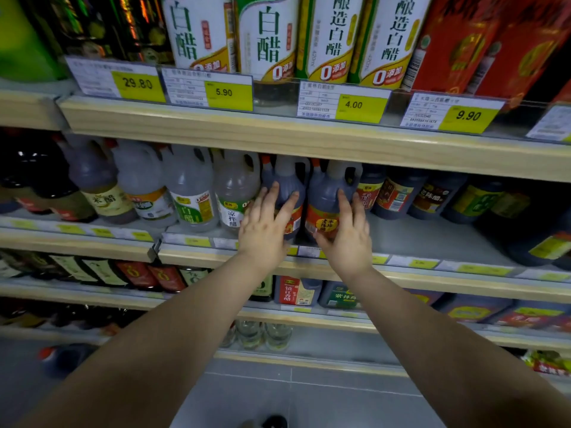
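Observation:
Two dark vinegar jugs with red and yellow labels stand side by side on the middle shelf. My left hand point(265, 223) lies with spread, straight fingers on the front of the left jug point(285, 180). On the right jug point(326, 196) my right hand point(347, 233) touches the side and label, fingers extended, thumb low by the label. Both jugs are upright, with handles and red caps tucked under the shelf above.
Clear white-vinegar jugs point(191, 193) stand left of the dark pair, smaller dark bottles point(395, 196) to the right. The wooden shelf edge point(309, 140) overhead carries yellow price tags. More bottles fill the lower shelves; grey floor tiles lie below.

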Motion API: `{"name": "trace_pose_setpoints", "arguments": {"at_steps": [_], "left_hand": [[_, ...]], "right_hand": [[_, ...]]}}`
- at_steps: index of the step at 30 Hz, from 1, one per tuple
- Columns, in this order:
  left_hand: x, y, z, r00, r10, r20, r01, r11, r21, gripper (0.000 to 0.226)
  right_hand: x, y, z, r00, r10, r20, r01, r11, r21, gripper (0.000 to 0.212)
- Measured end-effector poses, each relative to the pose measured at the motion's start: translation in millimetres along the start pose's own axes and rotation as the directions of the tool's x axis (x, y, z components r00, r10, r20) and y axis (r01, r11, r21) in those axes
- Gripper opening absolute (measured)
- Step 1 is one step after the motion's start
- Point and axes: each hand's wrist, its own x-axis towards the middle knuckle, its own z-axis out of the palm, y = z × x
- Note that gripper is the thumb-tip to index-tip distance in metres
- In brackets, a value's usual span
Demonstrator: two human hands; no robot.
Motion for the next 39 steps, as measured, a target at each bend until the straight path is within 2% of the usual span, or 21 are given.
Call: {"name": "trace_pose_setpoints", "arguments": {"at_steps": [4, 7, 10, 13, 16, 20, 25, 32, 34, 39], "left_hand": [[-31.6, 1.1, -7.5, 0.992, -0.102, 0.076, 0.101, 0.995, 0.028, 0.097], [-66.8, 2.5, -10.5, 0.959, -0.247, 0.139, 0.242, 0.969, 0.052, 0.098], [-108.4, 7.3, -20.3, 0.893, -0.416, 0.170, 0.415, 0.909, 0.044, 0.096], [-153.6, 13.2, -31.9, 0.818, -0.544, 0.188, 0.546, 0.837, 0.044, 0.094], [-205.1, 18.2, -42.3, 0.711, -0.675, 0.198, 0.681, 0.731, 0.047, 0.090], [-277.6, 21.9, -56.7, 0.550, -0.817, 0.174, 0.829, 0.559, 0.005, 0.084], [-355.5, 18.4, -79.3, 0.340, -0.929, 0.145, 0.939, 0.344, 0.003, 0.076], [-442.7, 3.3, -105.3, 0.097, -0.988, 0.119, 0.995, 0.100, 0.018, 0.076], [-466.4, -3.8, -113.2, 0.053, -0.992, 0.113, 0.998, 0.055, 0.014, 0.075], [-522.0, -32.6, -130.4, 0.005, -0.993, 0.121, 1.000, 0.007, 0.015, 0.076]], "right_hand": [[-16.0, -5.6, -7.4, 0.996, -0.079, 0.045, 0.081, 0.996, -0.047, 0.092], [-31.9, -9.8, -6.6, 0.973, -0.142, 0.181, 0.139, 0.990, 0.031, 0.092], [-50.7, -16.5, -6.8, 0.910, -0.235, 0.342, 0.238, 0.971, 0.035, 0.092], [-70.7, -29.5, -6.6, 0.816, -0.299, 0.495, 0.333, 0.943, 0.020, 0.091], [-97.6, -49.2, -2.1, 0.692, -0.370, 0.619, 0.406, 0.909, 0.090, 0.090], [-143.0, -79.4, 8.3, 0.476, -0.466, 0.746, 0.510, 0.837, 0.197, 0.091], [-194.1, -130.8, 21.6, 0.254, -0.575, 0.777, 0.614, 0.717, 0.330, 0.084], [-272.3, -204.7, 35.0, 0.041, -0.687, 0.726, 0.645, 0.573, 0.505, 0.081], [-294.3, -226.0, 41.0, -0.002, -0.696, 0.718, 0.661, 0.538, 0.524, 0.081], [-348.2, -275.1, 58.1, -0.062, -0.671, 0.739, 0.645, 0.538, 0.543, 0.084]]}}
